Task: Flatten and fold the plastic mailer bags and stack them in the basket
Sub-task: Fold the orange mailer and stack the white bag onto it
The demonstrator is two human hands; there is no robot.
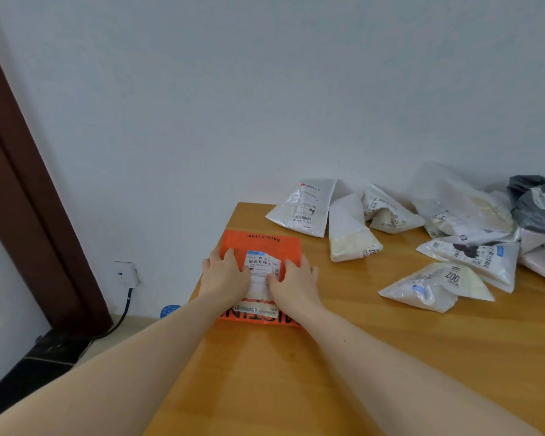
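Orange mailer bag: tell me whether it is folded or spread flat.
Spread flat. The orange mailer bag lies open on the table, lettering visible at both ends, both hands pressing its middle.

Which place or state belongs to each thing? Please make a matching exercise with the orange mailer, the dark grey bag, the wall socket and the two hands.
Things:
1. orange mailer
2. dark grey bag
3. wall socket
4. left hand and right hand

Places or states:
A. at the far right edge of the table, behind the pale bags
B. low on the white wall, left of the table, with a cable hanging down
C. pressing flat on the white label
D. lying flat at the table's left corner

Pairs: 1-D, 2-A, 3-B, 4-C
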